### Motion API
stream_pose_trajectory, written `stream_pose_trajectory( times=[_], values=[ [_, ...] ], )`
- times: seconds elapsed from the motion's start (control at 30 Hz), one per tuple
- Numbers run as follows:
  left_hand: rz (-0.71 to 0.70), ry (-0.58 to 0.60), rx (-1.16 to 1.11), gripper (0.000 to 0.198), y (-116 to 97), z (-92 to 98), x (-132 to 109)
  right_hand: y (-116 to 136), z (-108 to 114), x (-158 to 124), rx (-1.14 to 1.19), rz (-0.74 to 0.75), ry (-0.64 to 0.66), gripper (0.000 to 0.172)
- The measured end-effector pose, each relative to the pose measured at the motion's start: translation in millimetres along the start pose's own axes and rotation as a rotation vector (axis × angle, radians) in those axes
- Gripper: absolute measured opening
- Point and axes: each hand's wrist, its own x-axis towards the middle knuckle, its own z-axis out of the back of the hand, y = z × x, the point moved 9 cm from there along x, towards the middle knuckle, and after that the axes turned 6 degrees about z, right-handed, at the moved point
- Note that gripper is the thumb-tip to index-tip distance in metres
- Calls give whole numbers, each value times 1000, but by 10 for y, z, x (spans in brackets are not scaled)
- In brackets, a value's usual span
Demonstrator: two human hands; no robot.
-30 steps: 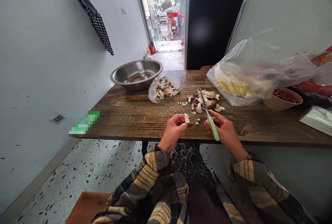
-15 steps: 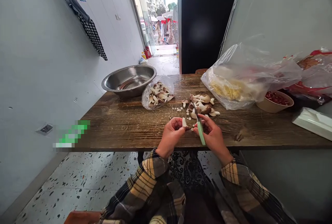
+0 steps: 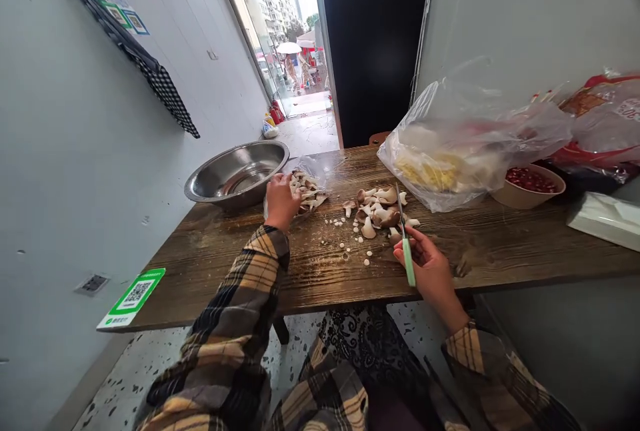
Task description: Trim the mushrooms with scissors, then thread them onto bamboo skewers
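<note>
Wooden table (image 3: 195, 251), mushroom pile (image 3: 384, 218) between hands (image 3: 434, 276), nearer right

This looks like a small street-front eatery or food shop. A green QR-code card (image 3: 136, 294) lies at the left end of the wooden table (image 3: 205, 238); more QR-code stickers (image 3: 116, 14) sit on the upper-left wall. At top centre, a glass door (image 3: 253, 28) faces a street with umbrellas (image 3: 289, 48). Mushrooms (image 3: 377, 208) lie mid-frame.
</note>
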Motion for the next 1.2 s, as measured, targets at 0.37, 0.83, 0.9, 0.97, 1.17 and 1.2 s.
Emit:
stream_pose_trajectory(
  times=[0.37,0.83,0.9,0.97,1.17,1.2],
  values=[
    [-240,425,-162,18,-1171,-785,-1009,16,-13,26,-16,-4,10,55],
    [287,738,-1126,12,-928,-916,-1143,7,-22,23,-21,-9,7,54],
    [396,816,-1333,17,-929,-919,-1202,-8,-16,20,-31,-11,5,54],
    [488,869,-1473,19,-924,-942,-1255,-15,-11,14,-45,-16,4,55],
    [576,879,-1619,24,-884,-983,-1294,-23,-8,-16,-80,-38,-4,57],
    [580,867,-1607,26,-870,-981,-1292,-26,-8,-18,-88,-37,-5,57]
  ],
)
